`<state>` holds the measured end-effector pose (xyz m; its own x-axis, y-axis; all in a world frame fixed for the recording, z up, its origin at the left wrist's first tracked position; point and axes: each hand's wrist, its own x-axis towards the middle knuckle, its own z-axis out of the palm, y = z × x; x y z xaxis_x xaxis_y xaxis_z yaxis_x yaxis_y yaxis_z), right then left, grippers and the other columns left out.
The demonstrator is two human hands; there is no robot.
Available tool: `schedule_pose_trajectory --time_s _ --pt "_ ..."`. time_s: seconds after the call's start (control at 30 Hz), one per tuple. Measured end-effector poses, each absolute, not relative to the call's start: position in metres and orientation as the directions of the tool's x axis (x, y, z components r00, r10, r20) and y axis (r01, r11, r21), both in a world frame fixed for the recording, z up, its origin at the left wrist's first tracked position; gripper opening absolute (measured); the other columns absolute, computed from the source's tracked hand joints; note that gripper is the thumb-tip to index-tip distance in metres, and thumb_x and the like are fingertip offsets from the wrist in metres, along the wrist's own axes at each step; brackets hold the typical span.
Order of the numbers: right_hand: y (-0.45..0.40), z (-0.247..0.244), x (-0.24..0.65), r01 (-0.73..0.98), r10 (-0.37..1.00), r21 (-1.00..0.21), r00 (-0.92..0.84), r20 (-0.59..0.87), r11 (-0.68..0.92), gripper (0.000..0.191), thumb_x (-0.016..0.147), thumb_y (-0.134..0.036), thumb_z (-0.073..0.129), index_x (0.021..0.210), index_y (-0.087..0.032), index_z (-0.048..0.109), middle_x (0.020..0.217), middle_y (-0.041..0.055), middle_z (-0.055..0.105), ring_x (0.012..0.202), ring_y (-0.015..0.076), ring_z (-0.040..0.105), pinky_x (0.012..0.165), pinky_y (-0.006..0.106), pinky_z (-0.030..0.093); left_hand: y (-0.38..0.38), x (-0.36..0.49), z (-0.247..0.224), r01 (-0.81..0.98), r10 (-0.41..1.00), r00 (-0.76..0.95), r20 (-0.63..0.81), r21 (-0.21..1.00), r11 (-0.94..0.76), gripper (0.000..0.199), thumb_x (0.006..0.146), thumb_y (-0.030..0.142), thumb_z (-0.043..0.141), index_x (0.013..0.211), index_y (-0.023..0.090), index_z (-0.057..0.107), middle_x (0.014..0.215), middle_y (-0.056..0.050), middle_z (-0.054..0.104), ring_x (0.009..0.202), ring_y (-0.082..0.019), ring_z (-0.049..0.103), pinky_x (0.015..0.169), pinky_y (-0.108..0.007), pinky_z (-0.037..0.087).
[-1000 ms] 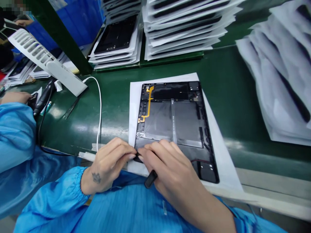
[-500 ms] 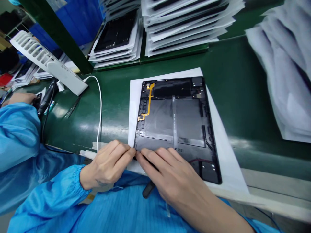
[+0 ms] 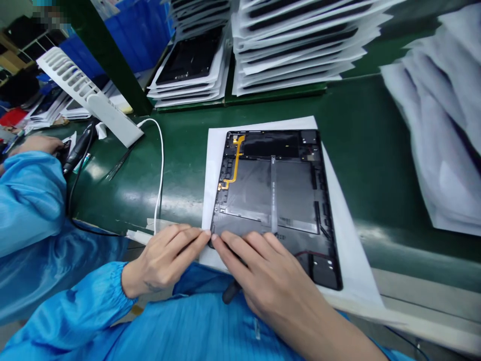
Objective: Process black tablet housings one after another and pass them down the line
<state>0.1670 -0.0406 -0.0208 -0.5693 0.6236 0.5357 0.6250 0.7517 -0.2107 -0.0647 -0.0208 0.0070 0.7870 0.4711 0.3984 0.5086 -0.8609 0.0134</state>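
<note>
A black tablet housing (image 3: pixel 248 190) with an orange flex cable (image 3: pixel 236 163) lies on white paper (image 3: pixel 349 240). My left hand (image 3: pixel 169 258) is closed in a pinch at the housing's lower left edge; what its fingertips grip there is too small to make out. Right beside it, the fingertips of my right hand (image 3: pixel 259 265) meet the same edge, the hand lying over the lower part of the housing. A black tool handle (image 3: pixel 231 292) sticks out from under my right palm, and the curled fingers are wrapped round it. The tool's tip is hidden.
Stacks of paper-wrapped panels (image 3: pixel 293 50) stand at the back. White sheets (image 3: pixel 443 130) hang over the right side. A white slotted device (image 3: pixel 90 98) with a white cable (image 3: pixel 162 165) and tweezers (image 3: pixel 120 163) are on the left. Another person's sleeve (image 3: pixel 30 195) is at the far left.
The view has shifted slightly, so the scene sits a little lower and further right. Both hands keep their place at the housing's lower left edge.
</note>
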Motion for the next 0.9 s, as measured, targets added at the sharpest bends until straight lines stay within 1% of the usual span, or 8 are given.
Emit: schedule_pose_trajectory --time_s 0.13,0.3,0.4,0.5,0.57,0.67,0.8,0.9 --pt "-0.038 -0.016 0.169 0.639 0.646 -0.249 -0.517 0.561 0.727 0.033 0.107 -0.019 0.037 0.119 -0.004 0.064 0.105 0.0119 0.07 0.085 0.023 0.052 0.075 0.038 0.042 -0.024 -0.06 0.014 0.468 0.401 0.848 0.346 -0.134 -0.874 0.03 0.102 0.008 0.044 0.121 -0.005 0.062 0.109 -0.02 0.072 0.099 -0.028 0.068 0.081 -0.039 0.063" --pt "-0.033 0.007 0.186 0.751 0.713 -0.167 -0.496 0.496 0.639 0.067 0.108 -0.053 0.023 0.139 -0.001 0.051 0.104 0.0157 0.068 0.085 0.0235 0.06 0.071 0.035 0.047 -0.026 -0.056 0.019 0.461 0.381 0.865 0.326 -0.218 -0.86 0.029 0.099 0.005 0.045 0.12 -0.003 0.063 0.101 -0.017 0.073 0.087 -0.025 0.068 0.075 -0.038 0.062" --pt "-0.036 0.017 0.194 0.791 0.706 -0.033 -0.525 0.476 0.611 0.051 0.11 -0.039 0.029 0.144 -0.007 0.05 0.079 0.0053 0.062 0.066 0.0184 0.055 0.06 0.031 0.039 -0.02 -0.058 0.012 0.517 0.483 0.794 0.37 0.009 -0.856 0.027 0.102 0.008 0.045 0.122 0.003 0.062 0.1 -0.014 0.073 0.091 -0.022 0.068 0.078 -0.035 0.061" --pt "-0.041 0.015 0.196 0.775 0.698 -0.037 -0.545 0.465 0.63 0.044 0.105 -0.01 0.035 0.143 -0.02 0.054 0.077 0.001 0.059 0.06 0.015 0.05 0.057 0.028 0.036 -0.012 -0.06 0.005 0.586 0.611 0.704 0.362 0.191 -0.788 0.031 0.106 0.022 0.047 0.133 0.011 0.057 0.125 -0.014 0.069 0.117 -0.024 0.063 0.097 -0.039 0.057" --pt "-0.043 0.009 0.196 0.734 0.692 -0.123 -0.553 0.463 0.668 0.054 0.099 0.001 0.033 0.138 -0.026 0.058 0.09 0.0033 0.064 0.07 0.0139 0.056 0.061 0.025 0.041 -0.008 -0.06 0.002 0.593 0.634 0.709 0.308 0.225 -0.773 0.043 0.107 0.036 0.046 0.143 0.012 0.051 0.146 -0.016 0.057 0.138 -0.027 0.051 0.112 -0.045 0.049" --pt "-0.045 -0.001 0.192 0.642 0.669 -0.259 -0.55 0.5 0.722 0.051 0.095 0.006 0.039 0.133 -0.019 0.063 0.106 0.0081 0.067 0.088 0.0142 0.064 0.075 0.025 0.049 -0.004 -0.058 0.0 0.58 0.623 0.743 0.247 0.229 -0.782 0.051 0.108 0.04 0.043 0.15 0.011 0.044 0.158 -0.014 0.046 0.15 -0.025 0.039 0.124 -0.045 0.036" --pt "-0.043 -0.005 0.183 0.627 0.689 -0.34 -0.472 0.55 0.701 0.036 0.092 0.005 0.054 0.12 -0.013 0.068 0.098 0.0081 0.073 0.081 0.0142 0.064 0.075 0.026 0.052 -0.003 -0.053 -0.008 0.575 0.621 0.715 0.32 0.236 -0.784 0.047 0.107 0.037 0.047 0.145 0.01 0.05 0.153 -0.013 0.053 0.146 -0.024 0.046 0.124 -0.044 0.037" --pt "-0.04 -0.004 0.176 0.673 0.706 -0.298 -0.479 0.522 0.677 0.036 0.093 0.001 0.054 0.12 -0.017 0.069 0.096 0.0077 0.075 0.077 0.0151 0.064 0.069 0.026 0.052 -0.004 -0.05 -0.016 0.574 0.624 0.687 0.372 0.248 -0.78 0.049 0.105 0.04 0.05 0.143 0.009 0.052 0.149 -0.014 0.056 0.144 -0.025 0.048 0.122 -0.046 0.039"
